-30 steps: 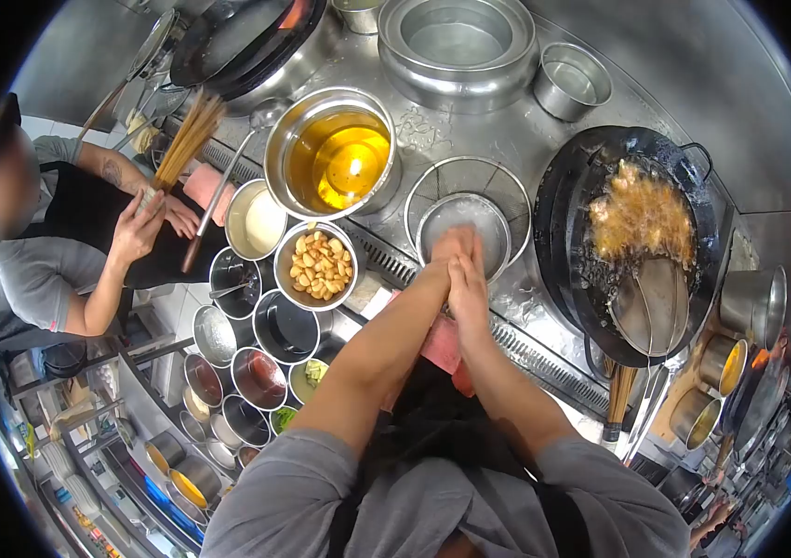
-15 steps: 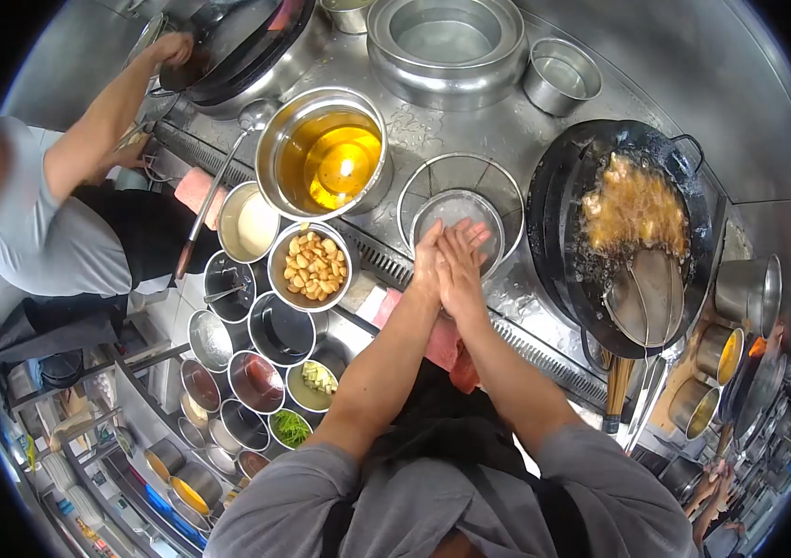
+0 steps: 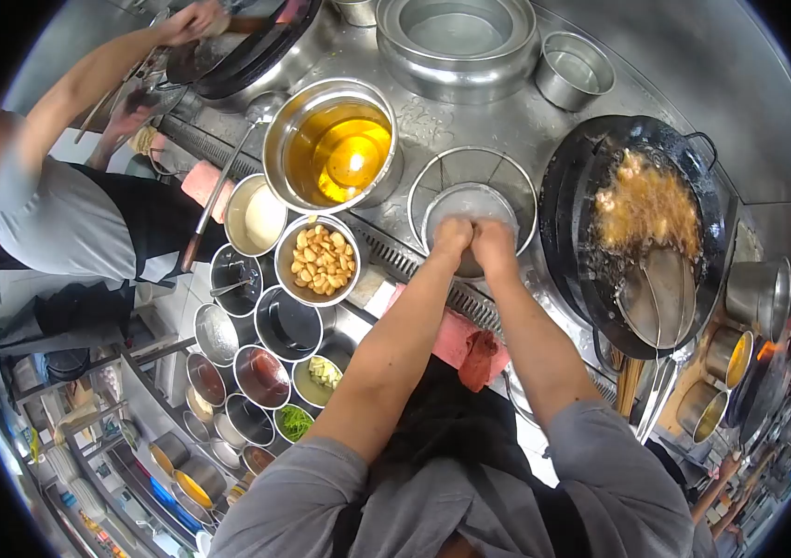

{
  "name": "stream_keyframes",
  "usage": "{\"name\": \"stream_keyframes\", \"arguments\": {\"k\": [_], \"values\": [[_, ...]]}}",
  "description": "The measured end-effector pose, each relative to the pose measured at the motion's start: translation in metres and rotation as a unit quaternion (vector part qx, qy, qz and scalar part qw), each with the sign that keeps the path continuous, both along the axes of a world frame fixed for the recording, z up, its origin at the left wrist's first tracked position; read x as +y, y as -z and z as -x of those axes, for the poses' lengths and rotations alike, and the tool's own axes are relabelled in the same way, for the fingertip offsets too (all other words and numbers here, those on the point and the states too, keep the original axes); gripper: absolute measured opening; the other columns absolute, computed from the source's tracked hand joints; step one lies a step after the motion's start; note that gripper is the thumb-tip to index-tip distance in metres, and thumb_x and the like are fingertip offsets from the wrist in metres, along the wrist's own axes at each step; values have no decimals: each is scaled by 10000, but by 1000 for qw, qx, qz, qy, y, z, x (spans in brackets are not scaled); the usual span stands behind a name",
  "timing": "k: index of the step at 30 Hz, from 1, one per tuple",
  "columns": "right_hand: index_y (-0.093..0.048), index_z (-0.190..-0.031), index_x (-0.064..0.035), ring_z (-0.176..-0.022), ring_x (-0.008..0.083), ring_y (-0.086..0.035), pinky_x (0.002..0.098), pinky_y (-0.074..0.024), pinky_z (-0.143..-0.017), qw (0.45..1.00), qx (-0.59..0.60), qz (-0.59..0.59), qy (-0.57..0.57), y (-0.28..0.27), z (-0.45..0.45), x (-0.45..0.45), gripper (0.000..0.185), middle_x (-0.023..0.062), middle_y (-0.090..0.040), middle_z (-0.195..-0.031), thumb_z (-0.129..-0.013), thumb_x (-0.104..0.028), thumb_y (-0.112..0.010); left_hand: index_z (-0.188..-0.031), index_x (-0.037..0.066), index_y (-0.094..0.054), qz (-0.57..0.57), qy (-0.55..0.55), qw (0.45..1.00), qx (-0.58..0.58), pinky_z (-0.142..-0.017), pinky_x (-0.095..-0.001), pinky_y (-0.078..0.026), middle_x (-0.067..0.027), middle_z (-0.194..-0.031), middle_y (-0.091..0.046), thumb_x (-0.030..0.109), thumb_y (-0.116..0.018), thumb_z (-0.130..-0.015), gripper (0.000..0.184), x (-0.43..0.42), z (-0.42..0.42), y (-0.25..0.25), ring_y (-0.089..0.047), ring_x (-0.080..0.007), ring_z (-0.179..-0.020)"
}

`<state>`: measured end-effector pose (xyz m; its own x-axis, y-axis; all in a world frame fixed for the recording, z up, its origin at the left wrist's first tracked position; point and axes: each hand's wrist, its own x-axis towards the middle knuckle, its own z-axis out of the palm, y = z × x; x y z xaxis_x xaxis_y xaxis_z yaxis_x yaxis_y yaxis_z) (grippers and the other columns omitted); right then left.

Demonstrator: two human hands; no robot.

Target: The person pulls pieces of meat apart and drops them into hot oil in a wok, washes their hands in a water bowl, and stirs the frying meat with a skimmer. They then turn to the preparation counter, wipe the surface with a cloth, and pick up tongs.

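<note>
Above the wire-frame basket (image 3: 426,172) and the round metal bowl or fine strainer (image 3: 470,197) inside it, my two hands are side by side and touch at the knuckles. My left hand (image 3: 454,235) is curled into a fist, and so is my right hand (image 3: 493,244). Their fingertips point down and away, so whatever they may hold is hidden. To the right, battered pieces (image 3: 646,209) fry in bubbling oil in a black wok (image 3: 563,242). A mesh skimmer (image 3: 665,298) lies in the wok's near side.
Left of the basket stand a pot of yellow oil (image 3: 391,163) and a bowl of peeled cloves (image 3: 325,260). Several ingredient pots (image 3: 262,375) sit lower left. Pink cloths (image 3: 456,344) lie at the counter edge. A co-worker (image 3: 60,214) works at another wok on the left.
My hands were pressed together with palms and fingers stretched; now both are curled into fists over the bowl. The co-worker's arm has shifted slightly. The view has shifted a little.
</note>
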<state>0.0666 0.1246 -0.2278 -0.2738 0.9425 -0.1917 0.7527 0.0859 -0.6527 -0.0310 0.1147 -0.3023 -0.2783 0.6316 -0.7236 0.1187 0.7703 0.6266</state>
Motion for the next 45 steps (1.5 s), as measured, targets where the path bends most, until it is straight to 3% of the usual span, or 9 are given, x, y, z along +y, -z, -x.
{"name": "stream_keyframes", "arguments": {"k": [9,18,21,25,30,33,34,37,45], "values": [[-596,-1154,-36,-1084,258,-545,315,-400,-915,940,268,59,204,11,21,-18,378,196,-593,-1159,-924,-310,-471,-995,52,-581,-40,-316,861,-397,-607,-386,-480,-108,-923,-597,343,-452,-929,324,-10,-15,-60,-568,-213,-729],[-612,-1044,40,-825,278,-613,352,-465,-746,883,384,122,242,0,24,-25,397,168,-655,-942,-881,-318,-566,-1304,-33,-334,-222,-331,642,-655,-1044,-391,-327,-171,-1236,-490,355,-316,-977,508,-24,-6,-102,-429,-299,-1207],[-639,-928,33,-720,307,-620,395,-471,-690,938,164,129,278,24,22,-10,387,187,-667,-825,-896,-336,-528,-1344,-37,-301,-234,-218,769,-553,-1088,-390,-265,-193,-1411,-331,284,-390,-950,516,-39,-5,-96,-309,-303,-1321],[-611,-946,59,-629,218,-596,349,-470,-543,873,325,284,228,29,11,1,359,136,-630,-701,-927,-285,-511,-1424,8,-213,-214,-116,904,-352,-1087,-336,-232,-123,-1423,-338,266,-446,-914,617,-64,-17,-116,-302,-264,-1325],[-523,-1199,23,-1234,363,-422,460,-338,-1000,964,214,-144,59,1,32,-64,382,247,-452,-1307,-939,-228,-403,-1434,95,-225,-81,-180,844,-499,-1036,-416,-311,-142,-1405,-354,278,-498,-885,640,-31,11,-107,-329,-298,-1309],[-469,-1272,24,-1251,329,-421,474,-340,-1001,980,78,-181,-38,-31,22,-89,412,237,-454,-1312,-946,-211,-381,-1353,50,-329,-63,-204,789,-576,-972,-485,-379,-197,-1307,-444,206,-537,-867,551,-30,21,-105,-433,-352,-1226],[-348,-1371,11,-1394,317,-154,504,-141,-1096,982,106,-138,-77,-25,12,-82,491,220,-286,-1444,-922,-186,-378,-1294,13,-360,-89,-162,806,-563,-942,-460,-411,-208,-1247,-480,165,-542,-860,494,-33,19,-100,-482,-346,-1167],[-375,-1339,29,-1347,327,-271,585,-202,-1047,975,14,-174,-135,-30,0,-63,491,226,-335,-1411,-901,-188,-417,-1081,-69,-465,-88,-145,833,-527,-838,-415,-487,-217,-1009,-580,61,-540,-834,289,-39,12,-101,-597,-323,-960],[-600,-1061,9,-1004,402,-562,410,-468,-849,973,6,-86,-212,-27,-22,-43,280,180,-579,-1162,-814,-61,-487,-932,-20,-658,-118,213,958,150,-850,-414,-471,-234,-1002,-632,239,-405,-860,369,-7,12,-49,-605,-358,-971]]}}
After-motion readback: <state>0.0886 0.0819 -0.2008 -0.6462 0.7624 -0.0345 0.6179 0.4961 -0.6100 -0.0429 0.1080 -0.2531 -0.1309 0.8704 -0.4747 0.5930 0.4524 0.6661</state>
